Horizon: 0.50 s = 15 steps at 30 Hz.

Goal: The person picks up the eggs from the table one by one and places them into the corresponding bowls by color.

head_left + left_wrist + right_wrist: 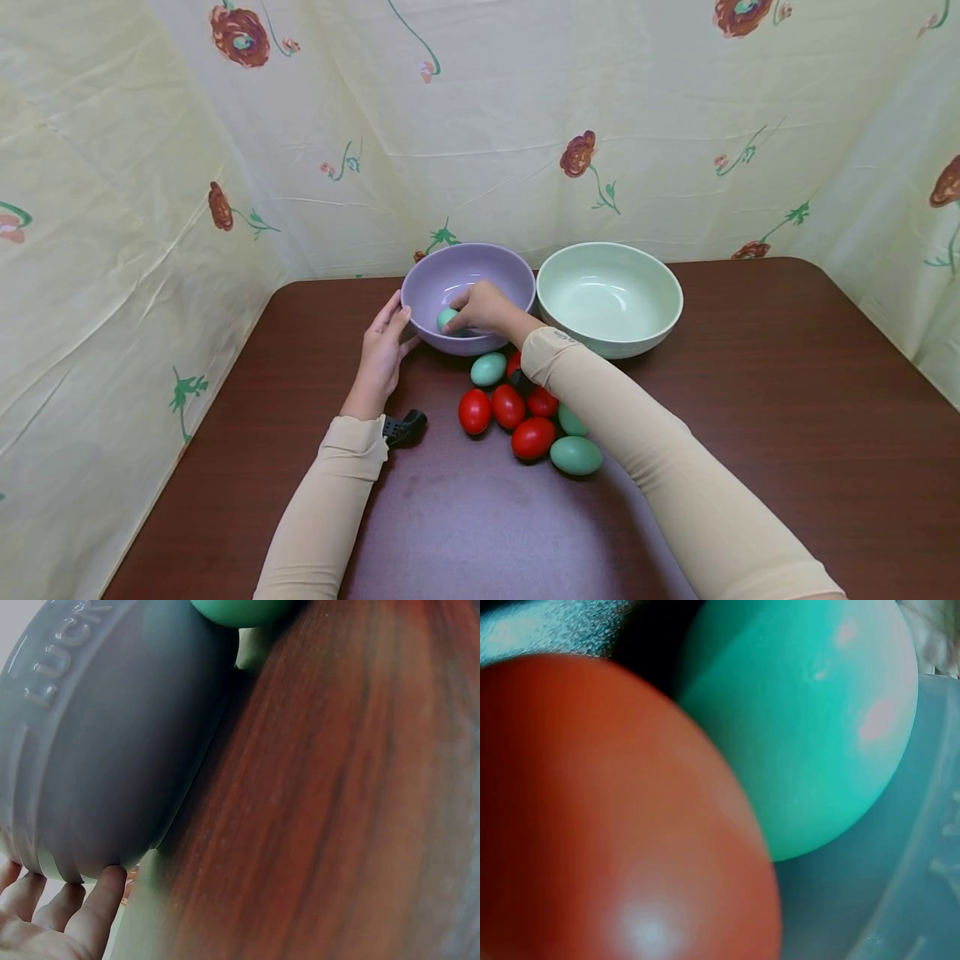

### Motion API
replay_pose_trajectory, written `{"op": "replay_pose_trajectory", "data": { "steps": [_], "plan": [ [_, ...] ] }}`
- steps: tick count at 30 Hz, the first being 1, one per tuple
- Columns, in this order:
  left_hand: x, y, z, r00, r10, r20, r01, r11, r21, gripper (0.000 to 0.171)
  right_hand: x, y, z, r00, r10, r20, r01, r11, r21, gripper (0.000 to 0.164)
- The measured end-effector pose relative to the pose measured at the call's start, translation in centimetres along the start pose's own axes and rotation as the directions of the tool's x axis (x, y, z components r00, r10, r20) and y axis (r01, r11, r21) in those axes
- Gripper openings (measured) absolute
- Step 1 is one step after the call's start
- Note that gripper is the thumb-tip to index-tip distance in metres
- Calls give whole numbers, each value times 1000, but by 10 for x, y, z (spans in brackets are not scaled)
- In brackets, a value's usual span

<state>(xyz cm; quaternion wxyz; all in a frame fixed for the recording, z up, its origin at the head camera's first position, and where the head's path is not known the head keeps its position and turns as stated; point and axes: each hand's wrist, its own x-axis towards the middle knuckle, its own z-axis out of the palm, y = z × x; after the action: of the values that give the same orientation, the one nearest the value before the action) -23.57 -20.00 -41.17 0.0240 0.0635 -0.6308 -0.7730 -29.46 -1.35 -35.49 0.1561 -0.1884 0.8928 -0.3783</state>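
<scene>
Inside the purple bowl (480, 258), my right hand (491, 310) pinches a mint-green egg (446, 320) low near the front wall. My left hand (384, 354) rests against the bowl's left side, thumb at the rim. In the left wrist view, its fingers (97, 911) touch the outer wall, which bears raised letters. Just in front of the bowl lie several red eggs (475, 412) and green eggs (489, 369), some partly hidden under my right forearm. A red egg (615, 817) and a green egg (810, 727) fill most of the right wrist view.
A pale green bowl (611, 292) stands right beside the purple one, nothing showing inside. Both are near the back edge of the dark wooden table (787, 400). Behind them hangs a flowered cloth (495, 125). A black wrist device (405, 428) sits at my left cuff.
</scene>
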Motion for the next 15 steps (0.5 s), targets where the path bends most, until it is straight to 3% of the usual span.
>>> {"op": "replay_pose_trajectory", "data": {
  "steps": [15],
  "plan": [
    [-1, 1, 0, 1000, -9, -3, 9, 1000, 2, 55, 2, 2, 1, 1000, 21, 2, -21, 1000, 22, 45]
  ]
}}
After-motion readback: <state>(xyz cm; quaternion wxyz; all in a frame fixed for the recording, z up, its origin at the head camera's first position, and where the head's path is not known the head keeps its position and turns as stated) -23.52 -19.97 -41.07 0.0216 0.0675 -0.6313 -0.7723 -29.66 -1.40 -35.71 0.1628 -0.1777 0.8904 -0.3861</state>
